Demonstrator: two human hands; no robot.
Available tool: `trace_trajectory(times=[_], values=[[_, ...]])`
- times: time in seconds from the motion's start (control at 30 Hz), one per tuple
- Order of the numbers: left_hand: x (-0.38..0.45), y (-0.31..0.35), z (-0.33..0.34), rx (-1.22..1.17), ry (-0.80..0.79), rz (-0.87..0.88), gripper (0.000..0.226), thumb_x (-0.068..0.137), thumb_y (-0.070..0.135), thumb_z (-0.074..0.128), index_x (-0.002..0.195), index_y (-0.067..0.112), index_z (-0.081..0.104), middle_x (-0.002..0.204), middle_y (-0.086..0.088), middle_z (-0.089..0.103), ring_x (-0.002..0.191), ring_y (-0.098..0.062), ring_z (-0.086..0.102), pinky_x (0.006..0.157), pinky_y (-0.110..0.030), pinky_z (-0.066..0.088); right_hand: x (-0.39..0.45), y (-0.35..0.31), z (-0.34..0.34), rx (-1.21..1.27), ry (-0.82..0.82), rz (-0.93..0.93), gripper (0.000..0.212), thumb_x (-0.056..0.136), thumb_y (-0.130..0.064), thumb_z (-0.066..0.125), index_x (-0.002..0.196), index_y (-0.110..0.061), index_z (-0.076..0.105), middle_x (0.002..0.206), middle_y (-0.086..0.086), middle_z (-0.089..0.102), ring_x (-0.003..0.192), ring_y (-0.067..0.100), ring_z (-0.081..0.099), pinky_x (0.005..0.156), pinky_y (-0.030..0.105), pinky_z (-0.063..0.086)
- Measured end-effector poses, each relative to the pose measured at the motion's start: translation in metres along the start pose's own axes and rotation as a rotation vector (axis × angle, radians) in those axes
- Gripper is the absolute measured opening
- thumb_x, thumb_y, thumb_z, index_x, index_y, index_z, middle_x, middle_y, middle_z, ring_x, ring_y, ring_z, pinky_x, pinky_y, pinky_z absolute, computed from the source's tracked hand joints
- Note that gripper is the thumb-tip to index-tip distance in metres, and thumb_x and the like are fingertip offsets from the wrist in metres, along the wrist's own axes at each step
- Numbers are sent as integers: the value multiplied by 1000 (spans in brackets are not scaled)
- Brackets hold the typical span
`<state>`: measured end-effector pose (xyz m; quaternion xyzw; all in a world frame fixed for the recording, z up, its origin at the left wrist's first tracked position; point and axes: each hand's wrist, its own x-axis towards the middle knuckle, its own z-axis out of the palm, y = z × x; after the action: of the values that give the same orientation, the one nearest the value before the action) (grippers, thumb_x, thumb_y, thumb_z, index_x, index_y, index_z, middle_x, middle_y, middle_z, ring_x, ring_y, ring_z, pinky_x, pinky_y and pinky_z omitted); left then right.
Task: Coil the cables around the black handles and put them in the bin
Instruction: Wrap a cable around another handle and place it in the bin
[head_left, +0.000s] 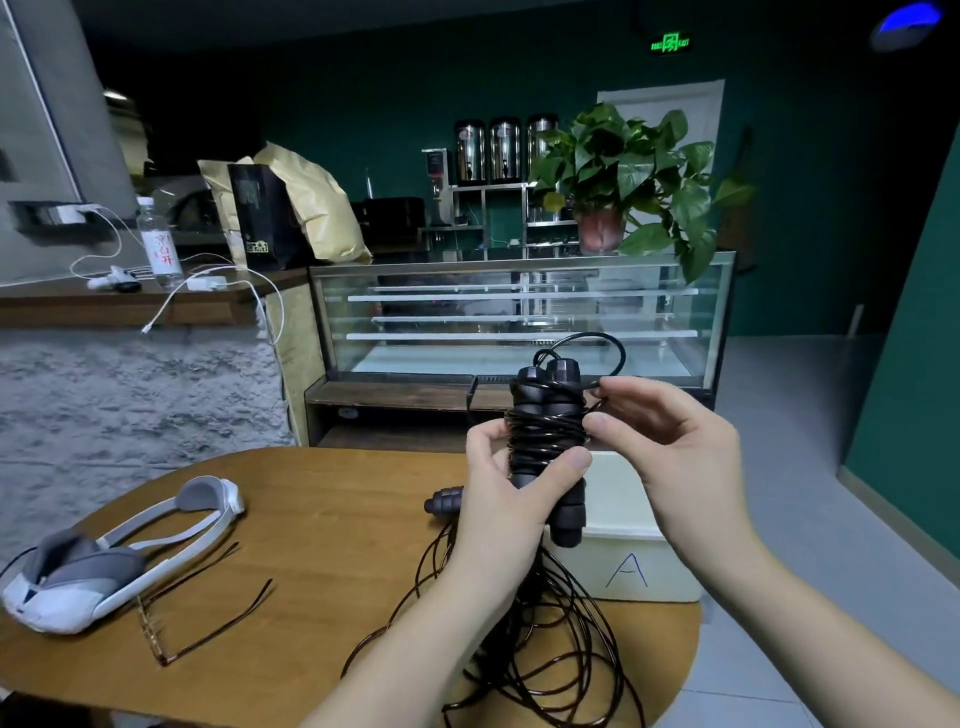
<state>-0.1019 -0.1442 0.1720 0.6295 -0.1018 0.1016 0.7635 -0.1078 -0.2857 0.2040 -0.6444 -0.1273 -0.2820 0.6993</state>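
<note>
A loose tangle of cable (545, 649) was spread on the counter (322, 545) in front of the bin (623, 519). Above the bin, paired black handles (548, 441) were clamped in the left hand (511, 483), and wound cable was pinched by the right hand (670, 447).

Both forearms are bare, with no sleeves in view. The left hand (506, 499) and right hand (675, 457) wear no gloves, rings or watch. Fingernails are short and unpainted.

A café: glass display case (519, 317), drink urns (504, 150).
</note>
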Motion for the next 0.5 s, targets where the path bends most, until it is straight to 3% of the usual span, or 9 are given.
trace_trajectory(times=[0.17,0.23,0.33,0.4,0.5], values=[[25,-25,18,235,-11,29,67,66,41,93,108,27,43,104,2,74,95,-12,72,87,-41,58,6,21,-18,-50,102,107,27,78,-11,82,103,-16,74,98,-3,77,95,8,72,93,33,57],[34,-31,28,343,-5,10,71,59,52,93,101,27,43,95,3,74,84,-13,73,77,-46,60,13,33,-28,-115,94,121,32,79,-19,82,109,-21,71,101,-5,76,96,6,72,92,32,56],[51,-37,45,514,-13,-53,77,52,66,90,96,23,43,87,2,72,71,-17,69,57,-39,56,30,52,-44,-275,60,147,44,75,-32,84,115,-32,65,105,-9,72,93,4,71,88,31,55],[67,-42,53,647,-52,-113,74,56,67,88,94,21,45,89,7,65,73,-9,61,54,-27,43,47,69,-55,-343,49,207,43,73,-35,85,113,-32,67,99,-8,70,84,3,70,84,32,57],[99,-57,60,766,-188,-224,66,64,68,84,92,20,48,85,12,57,74,-4,53,56,-26,35,72,98,-70,-313,44,340,39,70,-34,87,103,-21,72,94,8,69,79,14,69,72,34,62]])
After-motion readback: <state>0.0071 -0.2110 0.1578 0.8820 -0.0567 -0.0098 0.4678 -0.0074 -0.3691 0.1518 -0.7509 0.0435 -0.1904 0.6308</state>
